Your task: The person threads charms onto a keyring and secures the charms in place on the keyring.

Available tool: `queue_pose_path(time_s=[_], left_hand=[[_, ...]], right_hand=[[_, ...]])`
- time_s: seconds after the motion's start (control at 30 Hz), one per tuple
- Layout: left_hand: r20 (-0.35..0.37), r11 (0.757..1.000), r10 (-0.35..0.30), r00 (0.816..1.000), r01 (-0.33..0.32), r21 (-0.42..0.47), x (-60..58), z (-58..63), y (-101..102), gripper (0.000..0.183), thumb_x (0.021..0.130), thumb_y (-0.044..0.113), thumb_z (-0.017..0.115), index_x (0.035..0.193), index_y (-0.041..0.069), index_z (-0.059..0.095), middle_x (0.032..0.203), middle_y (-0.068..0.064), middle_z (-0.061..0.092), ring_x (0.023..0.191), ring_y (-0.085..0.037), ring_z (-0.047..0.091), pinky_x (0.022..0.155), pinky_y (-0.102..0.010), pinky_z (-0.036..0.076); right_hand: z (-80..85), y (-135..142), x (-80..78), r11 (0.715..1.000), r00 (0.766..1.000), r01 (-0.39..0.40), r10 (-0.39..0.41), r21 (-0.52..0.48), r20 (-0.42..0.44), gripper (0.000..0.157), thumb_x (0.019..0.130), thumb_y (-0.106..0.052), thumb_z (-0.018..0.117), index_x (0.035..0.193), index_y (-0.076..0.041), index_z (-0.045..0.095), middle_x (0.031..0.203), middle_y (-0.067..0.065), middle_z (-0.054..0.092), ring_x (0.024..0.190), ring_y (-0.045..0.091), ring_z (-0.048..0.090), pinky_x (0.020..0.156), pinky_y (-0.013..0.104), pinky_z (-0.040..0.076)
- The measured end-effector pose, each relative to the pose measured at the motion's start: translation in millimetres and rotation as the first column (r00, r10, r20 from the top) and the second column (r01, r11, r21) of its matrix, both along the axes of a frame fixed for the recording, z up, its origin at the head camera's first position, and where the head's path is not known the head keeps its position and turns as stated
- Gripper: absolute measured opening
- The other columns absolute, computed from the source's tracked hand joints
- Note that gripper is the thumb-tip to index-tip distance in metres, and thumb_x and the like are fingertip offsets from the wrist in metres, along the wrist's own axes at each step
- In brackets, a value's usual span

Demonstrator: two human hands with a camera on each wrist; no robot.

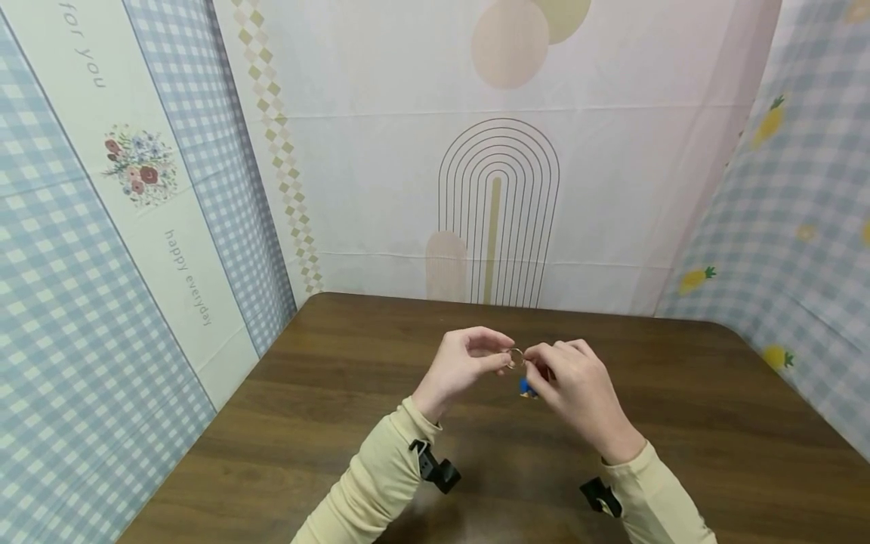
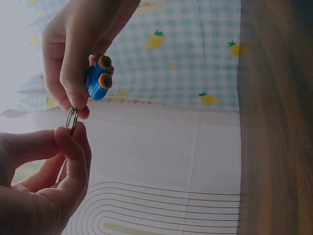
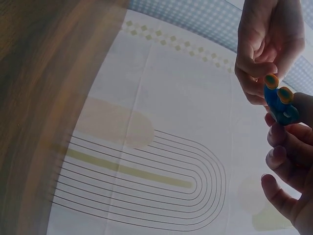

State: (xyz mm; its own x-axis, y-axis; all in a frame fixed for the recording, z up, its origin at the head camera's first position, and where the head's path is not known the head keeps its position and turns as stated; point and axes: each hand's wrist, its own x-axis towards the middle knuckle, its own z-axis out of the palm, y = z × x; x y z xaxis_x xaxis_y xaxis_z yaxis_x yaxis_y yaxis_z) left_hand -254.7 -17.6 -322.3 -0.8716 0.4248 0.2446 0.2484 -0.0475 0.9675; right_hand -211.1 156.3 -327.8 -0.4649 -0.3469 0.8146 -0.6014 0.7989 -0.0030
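Between the two hands, above the table, is a thin metal key ring [image 2: 75, 119]. My left hand [image 1: 465, 361] pinches one side of it between thumb and fingertips. From the other side my right hand [image 1: 574, 381] pinches at the ring, thumb against fingers. A small blue figure charm [image 2: 97, 83] with round orange-rimmed feet hangs by the right fingers. In the right wrist view the charm [image 3: 281, 110] overlaps the right fingers, with the left hand [image 3: 269, 49] just behind it. The right fingertips partly hide where charm and ring join.
A dark brown wooden table [image 1: 340, 453] lies under both hands. Patterned cloth hangs round it: white with arch lines [image 1: 381, 189] at the back, blue check on the left, pineapple check on the right. Black camera mounts [image 1: 435, 468] sit on both cream sleeves.
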Motion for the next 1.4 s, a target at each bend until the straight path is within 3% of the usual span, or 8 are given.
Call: queue_pose_path(time_s=[0.17,0.33,0.53,0.8,1.0,1.27,1.4], left_hand=[[-0.017,0.999,-0.028,0.999,0.027,-0.041,4.7,6.7,-0.8,0.018,0.08,0.003,0.064,0.096,-0.004,0.066,0.092,-0.027,0.065,0.06,-0.006,0.058,0.061,-0.023,0.051],[-0.011,0.995,-0.068,0.998,0.067,-0.072,14.5,17.9,-1.1,0.017,0.08,0.0,0.062,0.095,-0.008,0.065,0.093,-0.029,0.064,0.061,-0.005,0.056,0.059,-0.021,0.05],[-0.039,0.997,-0.043,0.998,0.04,-0.063,16.4,20.9,0.2,0.023,0.079,0.0,0.063,0.101,-0.007,0.061,0.099,-0.026,0.062,0.072,-0.005,0.06,0.07,-0.024,0.053],[-0.107,0.996,0.084,0.991,-0.087,-0.019,15.2,20.8,3.5,0.022,0.076,-0.003,0.064,0.098,-0.007,0.06,0.097,-0.026,0.063,0.08,-0.023,0.064,0.066,-0.019,0.051],[-0.143,0.996,0.031,0.989,-0.043,-0.081,15.2,20.7,6.9,0.016,0.078,-0.004,0.062,0.094,-0.009,0.061,0.093,-0.027,0.064,0.081,-0.03,0.063,0.063,-0.016,0.049],[-0.065,1.0,0.001,0.998,-0.001,-0.005,14.2,23.1,8.5,0.026,0.076,-0.003,0.065,0.101,-0.006,0.058,0.1,-0.028,0.061,0.077,-0.012,0.062,0.067,-0.02,0.052],[-0.039,1.0,0.024,0.999,-0.024,0.006,5.4,16.6,11.6,0.023,0.076,-0.001,0.066,0.099,-0.004,0.062,0.1,-0.025,0.063,0.075,-0.011,0.065,0.068,-0.024,0.054]], right_hand=[[-0.8,1.5,-2.7,1.0,1.0,-0.025,0.025,0.011,-0.01,0.008,0.076,-0.007,0.057,0.078,-0.012,0.063,0.058,-0.009,0.051,0.054,0.004,0.037,0.07,0.025,0.038],[-0.4,2.9,-5.4,0.998,0.999,-0.049,0.05,0.03,-0.022,0.006,0.076,-0.008,0.058,0.078,-0.012,0.063,0.06,-0.008,0.055,0.055,0.003,0.04,0.069,0.025,0.038],[0.9,4.9,-7.0,0.998,0.998,-0.056,0.056,0.018,-0.023,0.009,0.076,-0.007,0.057,0.079,-0.012,0.064,0.06,-0.009,0.055,0.056,0.003,0.039,0.07,0.025,0.037],[-0.7,8.6,-11.1,0.998,0.998,-0.062,0.062,0.029,-0.022,0.014,0.075,-0.007,0.057,0.085,-0.012,0.065,0.059,-0.011,0.055,0.056,0.002,0.039,0.072,0.023,0.037],[-1.9,10.9,-12.5,0.993,0.995,-0.098,0.099,0.058,-0.014,0.011,0.074,-0.005,0.058,0.078,-0.013,0.064,0.062,-0.011,0.057,0.057,0.003,0.045,0.073,0.025,0.038],[1.0,12.2,-16.0,0.994,0.986,-0.111,0.111,0.011,-0.127,0.009,0.075,-0.009,0.055,0.075,-0.012,0.064,0.061,-0.008,0.058,0.055,0.004,0.041,0.071,0.025,0.038],[1.8,14.3,-17.2,0.993,0.983,-0.111,0.106,-0.03,-0.148,0.01,0.077,-0.01,0.055,0.075,-0.01,0.065,0.059,-0.006,0.055,0.054,0.004,0.037,0.07,0.026,0.037]])
